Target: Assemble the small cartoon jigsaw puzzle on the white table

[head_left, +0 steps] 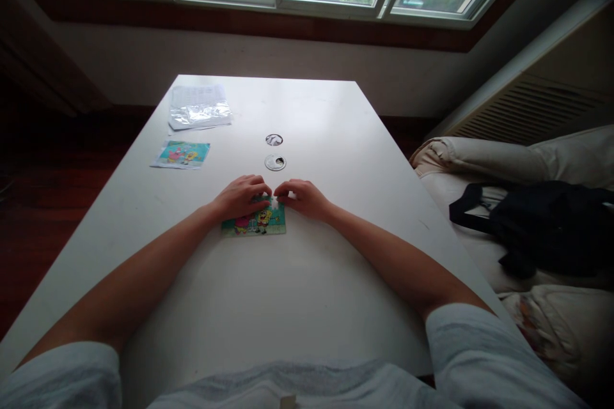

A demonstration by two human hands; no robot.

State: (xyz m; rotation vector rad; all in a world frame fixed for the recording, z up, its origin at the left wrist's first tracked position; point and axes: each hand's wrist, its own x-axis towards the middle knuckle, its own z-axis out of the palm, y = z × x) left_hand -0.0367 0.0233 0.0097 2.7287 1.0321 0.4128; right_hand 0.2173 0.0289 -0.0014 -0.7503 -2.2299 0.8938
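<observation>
A small jigsaw puzzle (263,223) with a teal and green cartoon picture lies flat on the white table (297,307). A whitish gap shows near its upper right corner. My left hand (242,197) rests over the puzzle's upper left part, its fingers bent and its thumb on the picture, holding it. At the upper right corner, by the gap, is my right hand (303,198), with fingers curled and closed together. Whatever is between its fingertips is too small to make out. Both hands' fingertips nearly meet.
Beyond the hands lie two round black-and-white discs (275,162) (274,140). To the left are a picture sheet (185,154) with similar cartoon figures and papers in a clear plastic sleeve (199,107). A cream sofa (480,163) with dark cloth (551,223) stands on the right.
</observation>
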